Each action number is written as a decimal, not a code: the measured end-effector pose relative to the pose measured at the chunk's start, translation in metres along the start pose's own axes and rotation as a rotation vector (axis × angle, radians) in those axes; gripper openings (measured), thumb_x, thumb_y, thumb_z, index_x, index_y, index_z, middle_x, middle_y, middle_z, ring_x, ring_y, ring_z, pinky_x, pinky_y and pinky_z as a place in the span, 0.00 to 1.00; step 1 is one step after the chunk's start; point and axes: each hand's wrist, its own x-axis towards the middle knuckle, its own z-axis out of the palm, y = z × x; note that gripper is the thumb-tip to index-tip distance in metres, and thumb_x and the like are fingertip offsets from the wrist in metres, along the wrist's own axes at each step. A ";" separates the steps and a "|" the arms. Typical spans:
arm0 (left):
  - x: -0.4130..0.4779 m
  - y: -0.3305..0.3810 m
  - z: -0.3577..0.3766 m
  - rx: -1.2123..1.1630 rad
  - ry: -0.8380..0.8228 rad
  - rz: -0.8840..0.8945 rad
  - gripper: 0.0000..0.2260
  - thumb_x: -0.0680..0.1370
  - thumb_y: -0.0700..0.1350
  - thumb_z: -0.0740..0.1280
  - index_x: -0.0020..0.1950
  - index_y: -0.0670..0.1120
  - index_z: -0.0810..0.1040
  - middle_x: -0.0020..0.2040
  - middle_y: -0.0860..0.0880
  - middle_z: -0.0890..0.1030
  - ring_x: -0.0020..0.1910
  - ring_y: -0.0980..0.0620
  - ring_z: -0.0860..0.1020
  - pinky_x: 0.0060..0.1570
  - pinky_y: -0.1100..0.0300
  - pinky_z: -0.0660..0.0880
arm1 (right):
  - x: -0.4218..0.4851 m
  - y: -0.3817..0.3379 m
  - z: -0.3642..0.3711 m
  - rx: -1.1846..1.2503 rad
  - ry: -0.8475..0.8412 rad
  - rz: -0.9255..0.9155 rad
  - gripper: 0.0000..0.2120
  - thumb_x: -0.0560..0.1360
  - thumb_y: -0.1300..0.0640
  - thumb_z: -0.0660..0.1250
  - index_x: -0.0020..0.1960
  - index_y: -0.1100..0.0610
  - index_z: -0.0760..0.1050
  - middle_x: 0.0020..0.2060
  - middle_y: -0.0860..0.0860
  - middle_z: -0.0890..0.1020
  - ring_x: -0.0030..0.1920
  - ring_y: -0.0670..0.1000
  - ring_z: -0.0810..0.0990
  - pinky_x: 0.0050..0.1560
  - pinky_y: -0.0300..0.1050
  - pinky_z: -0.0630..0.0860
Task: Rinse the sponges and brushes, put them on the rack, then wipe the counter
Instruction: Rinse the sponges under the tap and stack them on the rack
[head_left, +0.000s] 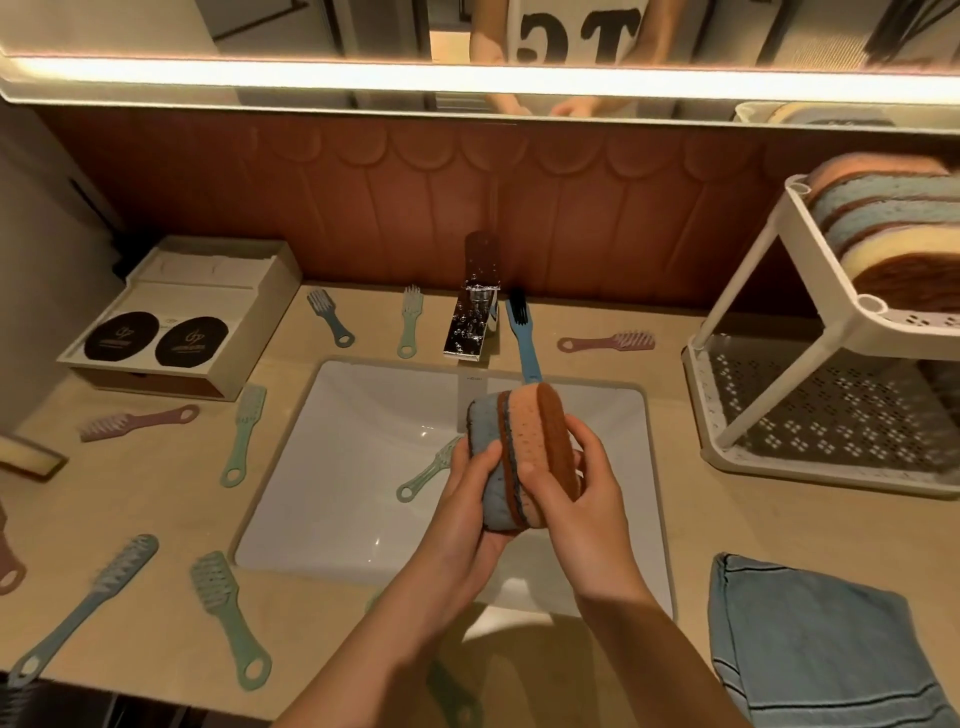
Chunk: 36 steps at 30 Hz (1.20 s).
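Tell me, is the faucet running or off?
Off, as far as shown: no stream falls from the faucet into the sink; only droplets sit on its chrome.

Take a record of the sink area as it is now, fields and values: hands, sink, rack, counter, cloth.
hands: left hand and right hand grip two sponges, pressed together, over the sink
sink: one green brush lies in the basin; no stream visible from the faucet
rack: upper tier of the rack holds stacked sponges
counter: brushes scattered on the counter, including a pink brush right of the faucet
cloth: blue towel, near right corner
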 end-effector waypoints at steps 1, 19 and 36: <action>-0.002 0.000 0.002 0.011 -0.003 0.005 0.19 0.78 0.46 0.59 0.69 0.48 0.67 0.61 0.39 0.78 0.60 0.40 0.77 0.52 0.50 0.78 | -0.001 0.000 0.000 0.010 0.009 0.003 0.24 0.74 0.59 0.67 0.66 0.44 0.66 0.59 0.49 0.75 0.59 0.47 0.75 0.56 0.45 0.78; -0.014 0.019 0.012 0.293 -0.136 -0.015 0.28 0.69 0.47 0.69 0.66 0.56 0.63 0.60 0.47 0.77 0.54 0.48 0.81 0.50 0.45 0.79 | -0.003 -0.006 -0.002 0.077 -0.053 -0.023 0.29 0.69 0.38 0.55 0.69 0.45 0.61 0.62 0.49 0.74 0.58 0.45 0.76 0.47 0.31 0.77; 0.000 0.107 0.006 1.097 -0.423 0.132 0.28 0.73 0.40 0.70 0.62 0.63 0.61 0.56 0.52 0.73 0.53 0.54 0.77 0.44 0.62 0.80 | 0.057 -0.074 -0.016 -0.403 -0.403 -0.101 0.30 0.68 0.40 0.64 0.68 0.42 0.63 0.56 0.43 0.73 0.52 0.42 0.77 0.42 0.34 0.78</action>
